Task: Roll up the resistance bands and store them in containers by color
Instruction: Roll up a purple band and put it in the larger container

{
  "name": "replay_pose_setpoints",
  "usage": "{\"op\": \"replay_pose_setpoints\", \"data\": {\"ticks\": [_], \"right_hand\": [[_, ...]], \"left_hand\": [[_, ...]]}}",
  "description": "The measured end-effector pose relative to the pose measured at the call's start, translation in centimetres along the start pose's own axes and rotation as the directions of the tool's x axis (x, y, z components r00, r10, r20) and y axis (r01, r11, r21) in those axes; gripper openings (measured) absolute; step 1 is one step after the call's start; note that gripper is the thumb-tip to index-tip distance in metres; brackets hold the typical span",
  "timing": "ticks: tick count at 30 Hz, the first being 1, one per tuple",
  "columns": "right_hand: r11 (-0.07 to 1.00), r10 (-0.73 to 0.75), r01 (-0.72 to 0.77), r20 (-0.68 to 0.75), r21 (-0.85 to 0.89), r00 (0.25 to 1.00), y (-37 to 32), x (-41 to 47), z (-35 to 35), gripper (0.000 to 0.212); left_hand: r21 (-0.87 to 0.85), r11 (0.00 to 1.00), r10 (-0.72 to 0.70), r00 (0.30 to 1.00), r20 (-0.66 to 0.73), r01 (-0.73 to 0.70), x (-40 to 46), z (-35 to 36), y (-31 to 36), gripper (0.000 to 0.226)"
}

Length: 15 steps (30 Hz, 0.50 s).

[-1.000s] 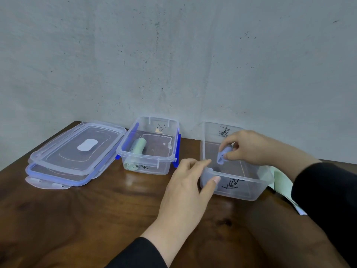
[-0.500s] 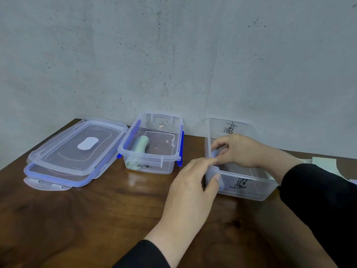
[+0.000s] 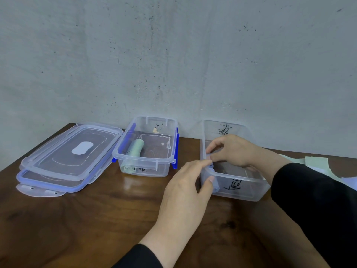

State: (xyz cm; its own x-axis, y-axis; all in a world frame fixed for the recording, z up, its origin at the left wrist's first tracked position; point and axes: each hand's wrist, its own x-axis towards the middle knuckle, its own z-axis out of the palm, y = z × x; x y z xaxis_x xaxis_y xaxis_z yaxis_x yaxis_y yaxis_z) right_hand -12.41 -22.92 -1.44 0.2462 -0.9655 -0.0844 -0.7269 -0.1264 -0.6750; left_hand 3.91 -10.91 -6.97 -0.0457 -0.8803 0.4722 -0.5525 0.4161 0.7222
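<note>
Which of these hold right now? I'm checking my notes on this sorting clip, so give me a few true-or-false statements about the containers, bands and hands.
1. A rolled green band lies inside the left container. True.
2. The right hand rests flat on the table. False: it reaches into the right container, fingers pinching a blue band roll at its near-left corner.
3. The left hand grips the right container's near-left corner. True.
4. The lids are snapped onto both containers. False: both containers are open, and the lids lie stacked on the table at the left.
</note>
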Motion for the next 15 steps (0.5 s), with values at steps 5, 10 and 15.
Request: {"op": "replay_pose_setpoints", "data": {"ticks": [5, 10, 15], "right_hand": [[0.968, 0.065, -0.073, 0.044, 0.240, 0.997, 0.35, 0.34, 0.27, 0.007], [0.968, 0.088, -0.101, 0.066, 0.232, 0.994, 0.45, 0.44, 0.40, 0.010], [0.962, 0.093, -0.105, 0.057, 0.252, 0.994, 0.56, 0.65, 0.50, 0.012]], "left_hand": [[-0.005, 1.000, -0.014, 1.000, 0.007, 0.014, 0.00, 0.01, 0.03, 0.036], [0.002, 1.000, -0.014, 1.000, 0.015, 0.014, 0.03, -0.01, 0.06, 0.038], [-0.024, 0.999, -0.042, 0.999, 0.026, 0.043, -0.06, -0.05, 0.13, 0.048]]}}
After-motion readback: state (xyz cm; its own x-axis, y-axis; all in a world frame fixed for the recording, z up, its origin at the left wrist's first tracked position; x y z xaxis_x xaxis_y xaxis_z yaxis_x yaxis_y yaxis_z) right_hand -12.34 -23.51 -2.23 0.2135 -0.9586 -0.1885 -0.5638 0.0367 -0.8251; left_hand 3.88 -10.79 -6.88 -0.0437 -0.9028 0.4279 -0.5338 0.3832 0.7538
